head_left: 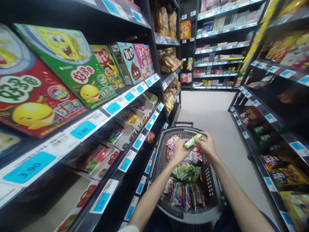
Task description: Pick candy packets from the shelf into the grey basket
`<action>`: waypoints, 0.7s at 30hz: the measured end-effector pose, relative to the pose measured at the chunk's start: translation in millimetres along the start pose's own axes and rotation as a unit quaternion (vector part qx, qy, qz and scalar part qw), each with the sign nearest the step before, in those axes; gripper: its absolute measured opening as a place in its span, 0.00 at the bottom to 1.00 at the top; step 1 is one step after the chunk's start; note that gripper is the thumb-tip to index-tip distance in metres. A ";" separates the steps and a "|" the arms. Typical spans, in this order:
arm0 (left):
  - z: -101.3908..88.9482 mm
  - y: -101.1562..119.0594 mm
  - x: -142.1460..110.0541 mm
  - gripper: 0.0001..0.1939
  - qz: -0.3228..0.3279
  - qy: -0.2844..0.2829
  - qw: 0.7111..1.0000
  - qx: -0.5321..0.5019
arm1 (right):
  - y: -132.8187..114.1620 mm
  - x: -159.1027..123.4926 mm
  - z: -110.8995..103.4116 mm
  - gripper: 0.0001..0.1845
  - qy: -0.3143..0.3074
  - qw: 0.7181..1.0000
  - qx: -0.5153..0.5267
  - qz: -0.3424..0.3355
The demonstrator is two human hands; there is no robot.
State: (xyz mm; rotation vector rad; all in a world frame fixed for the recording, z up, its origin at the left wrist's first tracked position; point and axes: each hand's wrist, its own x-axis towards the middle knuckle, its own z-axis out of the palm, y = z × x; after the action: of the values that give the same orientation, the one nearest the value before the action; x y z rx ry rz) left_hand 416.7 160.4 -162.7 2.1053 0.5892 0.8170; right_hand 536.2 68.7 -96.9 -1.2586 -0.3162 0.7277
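Observation:
Over the far half of a grey shopping basket (158,161), both my hands grip a small green-and-white candy pack (193,140). My left hand (180,150) pinches its near left end, and my right hand (206,143) closes on its right end. Below them in the basket lie a pink snack bag (172,141), a green snack bag (185,171) and several small colourful packets (178,194) standing in a row at the near end. My hands partly cover the bags underneath.
Left of me a shelf holds a red snack box (36,90), a green snack box (70,67) and cartons of candy bags (132,119) lower down. Snack bags fill the right shelf (270,117). A pale aisle floor (207,106) leads to a stocked back shelf (217,50).

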 end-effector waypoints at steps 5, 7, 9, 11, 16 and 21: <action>-41.8 50.2 55.3 0.22 0.086 -0.207 0.966 0.132 | -0.4 4.6 -3.0 0.45 0.014 0.999 0.039 0.013; -48.7 65.9 74.2 0.22 0.083 -0.302 0.923 0.222 | -2.0 7.1 -5.8 0.46 0.026 0.997 0.065 0.027; -46.4 76.1 88.3 0.22 0.064 -0.345 0.895 0.275 | -4.8 10.0 -8.2 0.44 0.041 0.994 0.093 0.034; -39.5 80.6 98.5 0.22 0.051 -0.354 0.890 0.282 | -8.9 13.0 -9.8 0.42 0.057 0.991 0.115 0.036; -43.3 80.1 124.7 0.16 0.000 -0.348 0.908 0.235 | -20.0 15.2 -8.5 0.36 0.036 0.988 0.134 0.061; -100.9 73.9 174.2 0.09 -0.099 -0.241 0.953 0.156 | -18.2 12.2 -1.5 0.27 0.003 0.988 0.112 0.105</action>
State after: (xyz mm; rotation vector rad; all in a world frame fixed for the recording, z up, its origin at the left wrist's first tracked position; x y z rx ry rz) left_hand 473.5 279.1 6.6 2.3668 0.6763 0.0825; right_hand 552.0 73.3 -82.3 -1.0891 -0.0919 0.9133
